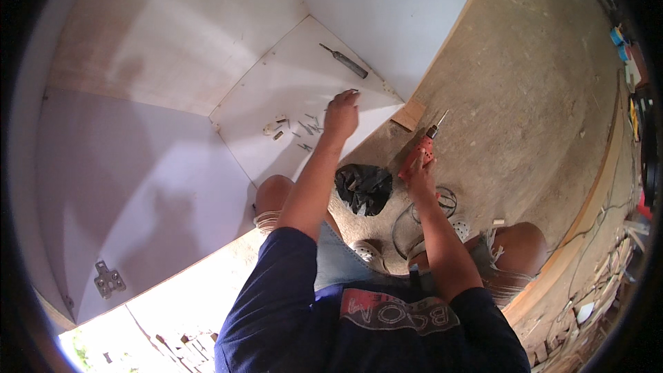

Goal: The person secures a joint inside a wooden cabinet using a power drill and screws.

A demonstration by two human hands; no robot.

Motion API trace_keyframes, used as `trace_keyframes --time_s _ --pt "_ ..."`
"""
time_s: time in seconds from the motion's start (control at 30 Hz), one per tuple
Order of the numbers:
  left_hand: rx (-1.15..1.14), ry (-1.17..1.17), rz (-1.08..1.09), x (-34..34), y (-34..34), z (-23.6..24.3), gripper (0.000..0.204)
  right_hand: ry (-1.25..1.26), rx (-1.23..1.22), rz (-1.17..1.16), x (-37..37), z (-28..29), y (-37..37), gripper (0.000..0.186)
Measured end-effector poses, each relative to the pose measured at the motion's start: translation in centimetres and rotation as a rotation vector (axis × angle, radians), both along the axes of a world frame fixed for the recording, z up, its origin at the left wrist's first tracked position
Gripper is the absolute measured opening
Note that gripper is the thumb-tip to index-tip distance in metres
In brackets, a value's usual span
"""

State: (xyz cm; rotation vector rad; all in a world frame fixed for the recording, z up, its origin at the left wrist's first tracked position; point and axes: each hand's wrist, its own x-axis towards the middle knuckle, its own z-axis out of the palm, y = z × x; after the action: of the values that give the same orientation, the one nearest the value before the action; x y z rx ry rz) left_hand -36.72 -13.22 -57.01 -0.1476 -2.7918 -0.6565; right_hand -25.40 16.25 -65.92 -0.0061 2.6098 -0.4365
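Note:
My right hand is wrapped round the body of a red power drill. Its bit points up and away over the floor. Over the white cabinet panel, my left hand has its fingers drawn together. A small dark tip shows at them, too small to name. Several loose screws lie on the panel just left of that hand. Beside the screws are small metal and pale pieces. Farther back, a screwdriver with a dark handle rests near the panel's right edge.
White cabinet walls rise behind and to the left. A metal hinge is on the left panel. A black plastic bag sits between my legs, near a coiled cable. A wood block touches the panel edge by the concrete floor.

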Motion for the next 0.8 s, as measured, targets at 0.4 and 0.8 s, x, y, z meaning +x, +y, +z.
trace_keyframes --time_s 0.4,0.8 --pt "-0.390 -0.099 0.016 -7.3 4.1 1.6 0.065 -0.026 0.027 -0.050 -0.5 -0.6 1.1 0.106" --pt "-0.061 -0.031 0.226 1.0 -10.4 0.2 0.042 -0.097 -0.081 0.052 -0.4 3.1 0.9 0.102"
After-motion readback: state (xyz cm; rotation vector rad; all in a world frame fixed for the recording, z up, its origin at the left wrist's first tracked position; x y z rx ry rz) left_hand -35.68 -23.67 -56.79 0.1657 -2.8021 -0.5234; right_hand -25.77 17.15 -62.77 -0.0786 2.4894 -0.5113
